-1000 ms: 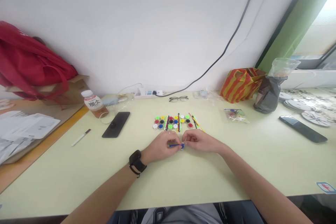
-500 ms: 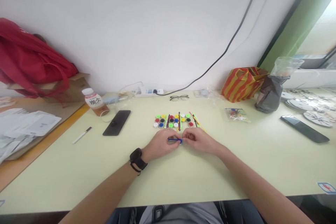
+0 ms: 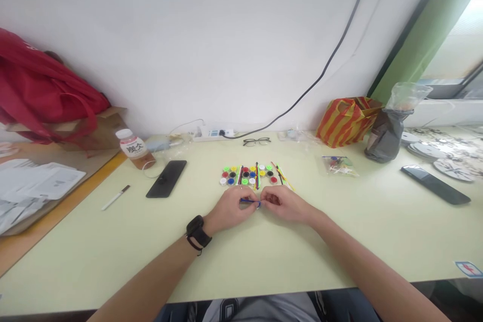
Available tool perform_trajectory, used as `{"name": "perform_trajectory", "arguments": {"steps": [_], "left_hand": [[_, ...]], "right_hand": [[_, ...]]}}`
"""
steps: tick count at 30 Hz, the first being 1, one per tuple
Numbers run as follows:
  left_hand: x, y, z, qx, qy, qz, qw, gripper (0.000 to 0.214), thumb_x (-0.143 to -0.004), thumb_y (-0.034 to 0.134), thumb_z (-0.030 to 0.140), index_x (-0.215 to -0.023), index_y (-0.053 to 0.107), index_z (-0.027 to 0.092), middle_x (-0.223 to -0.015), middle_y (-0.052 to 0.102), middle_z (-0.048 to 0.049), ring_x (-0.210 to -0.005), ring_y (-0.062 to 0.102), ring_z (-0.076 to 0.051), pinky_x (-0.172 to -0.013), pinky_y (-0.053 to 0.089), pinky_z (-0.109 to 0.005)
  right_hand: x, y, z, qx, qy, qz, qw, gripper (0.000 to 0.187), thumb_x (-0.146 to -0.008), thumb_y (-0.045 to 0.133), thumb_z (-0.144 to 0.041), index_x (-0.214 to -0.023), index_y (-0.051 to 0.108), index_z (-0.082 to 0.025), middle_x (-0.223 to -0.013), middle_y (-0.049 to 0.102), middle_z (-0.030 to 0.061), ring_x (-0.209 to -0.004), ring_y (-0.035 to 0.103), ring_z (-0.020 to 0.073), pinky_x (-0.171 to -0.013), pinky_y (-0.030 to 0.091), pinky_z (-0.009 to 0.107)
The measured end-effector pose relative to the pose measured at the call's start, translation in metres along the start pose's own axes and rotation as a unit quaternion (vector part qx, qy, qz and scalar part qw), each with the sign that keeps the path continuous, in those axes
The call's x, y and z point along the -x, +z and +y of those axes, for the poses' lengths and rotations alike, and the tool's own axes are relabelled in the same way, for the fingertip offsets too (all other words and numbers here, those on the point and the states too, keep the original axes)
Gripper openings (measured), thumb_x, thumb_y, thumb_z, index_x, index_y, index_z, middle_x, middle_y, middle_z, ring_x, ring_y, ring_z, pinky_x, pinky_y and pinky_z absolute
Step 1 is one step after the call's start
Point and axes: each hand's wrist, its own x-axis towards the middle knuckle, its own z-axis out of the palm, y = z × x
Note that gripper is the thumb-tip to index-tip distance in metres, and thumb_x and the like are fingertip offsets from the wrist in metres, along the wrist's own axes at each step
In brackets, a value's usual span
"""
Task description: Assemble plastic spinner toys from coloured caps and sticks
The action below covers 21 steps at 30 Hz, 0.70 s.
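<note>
My left hand (image 3: 234, 206) is closed in a pinch on a thin blue plastic stick (image 3: 247, 200), which lies level just above the pale table. Against its tip, my right hand (image 3: 284, 203) has thumb and forefinger pressed together; what they grip is too small to make out. At that meeting point the stick's end looks thicker and blue. Just beyond my fingers are several round coloured discs (image 3: 245, 175) in rows, green, yellow, red, black, white and blue. Between them lie bundles of thin coloured sticks (image 3: 257, 173), with a few loose sticks (image 3: 281, 175) to the right.
On the left are a black phone (image 3: 166, 179), a marker pen (image 3: 115, 197) and a drink bottle (image 3: 136, 150). Glasses (image 3: 257, 141) and a power strip (image 3: 213, 134) lie by the wall. To the right are a small plastic bag of parts (image 3: 337, 165) and another dark phone (image 3: 435, 184).
The fingertips of both hands have drawn slightly closer around the end of the blue stick. The whole view has shifted a little; the items on the table stay in place.
</note>
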Motion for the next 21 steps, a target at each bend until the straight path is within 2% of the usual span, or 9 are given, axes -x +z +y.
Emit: {"name": "perform_trajectory", "arguments": {"steps": [3,9,17,21], "left_hand": [[-0.0014,0.0003,-0.0025,0.012,-0.004,-0.006,1.0,0.01,-0.09,0.067,0.024,-0.082,0.073,0.022,-0.085,0.074,-0.003,-0.082,0.067,-0.019,-0.079,0.052,-0.03],[-0.0026,0.0017,-0.005,0.055,-0.006,-0.018,0.998,0.013,-0.09,0.068,0.026,-0.079,0.075,0.021,-0.09,0.075,-0.0041,-0.081,0.068,-0.018,-0.076,0.054,-0.029],[-0.004,0.0012,0.0009,0.004,0.007,-0.009,1.0,0.013,-0.085,0.068,0.019,-0.072,0.07,0.022,-0.084,0.074,-0.0031,-0.081,0.066,-0.02,-0.081,0.052,-0.033],[-0.0018,0.0,0.0017,-0.012,0.017,0.0,1.0,0.009,-0.086,0.068,0.02,-0.078,0.071,0.022,-0.084,0.073,-0.0027,-0.083,0.066,-0.02,-0.082,0.052,-0.033]], "right_hand": [[-0.001,0.0001,0.0009,-0.004,0.001,0.0,1.0,0.009,-0.093,0.056,-0.021,-0.088,0.064,-0.022,-0.073,0.058,-0.0021,-0.067,0.051,0.0148,-0.061,0.037,0.027],[-0.0014,-0.0023,0.0004,0.0,0.004,-0.011,1.0,0.008,-0.09,0.056,-0.018,-0.085,0.061,-0.022,-0.075,0.059,-0.0024,-0.067,0.051,0.0143,-0.062,0.037,0.026],[-0.0008,-0.001,-0.0007,0.018,-0.002,-0.007,1.0,0.008,-0.088,0.056,-0.017,-0.084,0.061,-0.021,-0.073,0.059,-0.0025,-0.066,0.05,0.0141,-0.061,0.036,0.026],[-0.0001,-0.0018,-0.0022,0.02,0.0,-0.001,1.0,0.009,-0.092,0.055,-0.021,-0.085,0.062,-0.021,-0.073,0.057,-0.0021,-0.066,0.05,0.0145,-0.061,0.037,0.027]]}}
